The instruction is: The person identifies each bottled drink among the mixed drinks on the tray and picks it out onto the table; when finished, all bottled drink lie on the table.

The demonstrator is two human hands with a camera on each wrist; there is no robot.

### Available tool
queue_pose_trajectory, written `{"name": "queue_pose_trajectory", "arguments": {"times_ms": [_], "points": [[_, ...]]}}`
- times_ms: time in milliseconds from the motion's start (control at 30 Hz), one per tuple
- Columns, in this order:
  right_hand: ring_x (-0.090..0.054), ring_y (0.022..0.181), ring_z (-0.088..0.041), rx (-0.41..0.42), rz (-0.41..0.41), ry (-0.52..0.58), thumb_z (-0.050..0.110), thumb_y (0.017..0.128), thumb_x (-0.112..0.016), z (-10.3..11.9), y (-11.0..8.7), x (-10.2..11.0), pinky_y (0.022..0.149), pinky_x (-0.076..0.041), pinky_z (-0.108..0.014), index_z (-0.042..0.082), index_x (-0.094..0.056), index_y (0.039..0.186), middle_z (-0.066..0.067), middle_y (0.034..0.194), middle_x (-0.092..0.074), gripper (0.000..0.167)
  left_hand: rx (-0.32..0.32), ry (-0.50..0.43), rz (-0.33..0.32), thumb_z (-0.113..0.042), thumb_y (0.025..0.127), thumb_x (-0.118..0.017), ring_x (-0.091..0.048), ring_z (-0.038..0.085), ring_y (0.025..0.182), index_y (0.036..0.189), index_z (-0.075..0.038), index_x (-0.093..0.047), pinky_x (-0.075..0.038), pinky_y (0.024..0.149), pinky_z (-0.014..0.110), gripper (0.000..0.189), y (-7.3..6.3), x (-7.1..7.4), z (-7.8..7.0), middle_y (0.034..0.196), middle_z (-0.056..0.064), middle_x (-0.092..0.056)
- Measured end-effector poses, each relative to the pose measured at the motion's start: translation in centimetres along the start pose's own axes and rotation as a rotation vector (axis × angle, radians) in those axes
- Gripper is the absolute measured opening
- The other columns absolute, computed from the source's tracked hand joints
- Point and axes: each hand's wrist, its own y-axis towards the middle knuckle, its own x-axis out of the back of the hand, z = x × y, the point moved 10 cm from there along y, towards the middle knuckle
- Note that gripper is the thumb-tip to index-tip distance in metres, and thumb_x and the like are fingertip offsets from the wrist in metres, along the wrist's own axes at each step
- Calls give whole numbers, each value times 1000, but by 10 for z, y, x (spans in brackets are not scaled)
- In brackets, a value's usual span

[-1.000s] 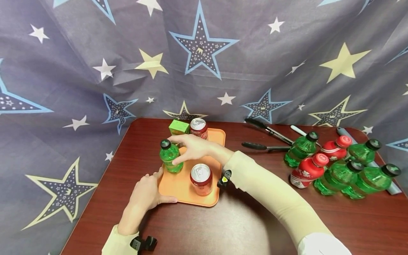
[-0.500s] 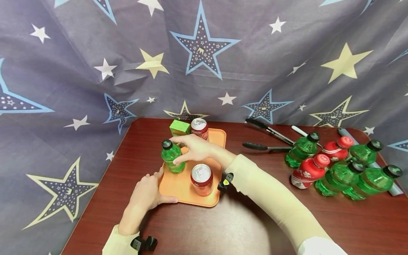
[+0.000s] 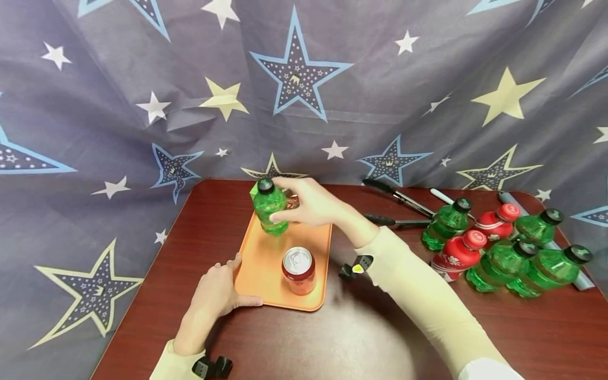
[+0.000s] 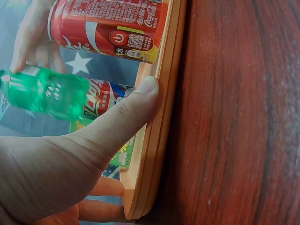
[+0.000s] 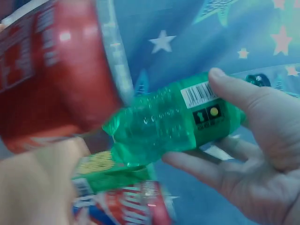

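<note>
My right hand grips a green soda bottle with a black cap round its upper half. The bottle hangs above the orange tray, its base clear of it, as the left wrist view shows. My left hand holds the tray's near left corner, thumb along the near rim and fingers at the left side. A red Coca-Cola can stands on the tray's near right part. At the back are a green box and a second red can, both largely hidden behind the bottle and right hand in the head view.
To the right stand several green bottles and two red bottles. Black-tipped tongs lie at the back beside them, with a white stick and a grey rod. A star-patterned cloth hangs behind the table.
My right hand has lifted the green bottle off the tray's left side and carried it back and slightly right, in front of the box and rear can. The left hand stays at the corner.
</note>
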Motion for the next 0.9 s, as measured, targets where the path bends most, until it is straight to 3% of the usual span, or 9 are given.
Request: {"name": "queue_pose_trajectory", "arguments": {"times_ms": [233,567,900], "points": [[-75,110,-15,-38,-136,-26,27,90,-88,12,-18,49,99,-58,-35,11,-66,139,-2,118,-78,57,19,-6,13,-67,58,-97,-68,53,115,152,5,-52,-57,93,63,126,-1,0,1,128,34,-70],[-76,116,-22,-145,-249,-110,28,90,-88,4,-60,94,103,-57,-45,16,-66,142,-6,126,-77,59,32,-12,34,-69,60,-96,-66,54,118,153,6,-51,-56,97,64,128,0,-1,1,132,35,-68],[-80,103,-24,-264,-361,-161,24,90,-88,-5,-114,130,80,-62,-39,14,-67,133,-5,109,-79,49,21,-13,25,-68,60,-96,-66,54,117,153,6,-50,-56,96,64,128,0,-2,2,131,35,-68]]}}
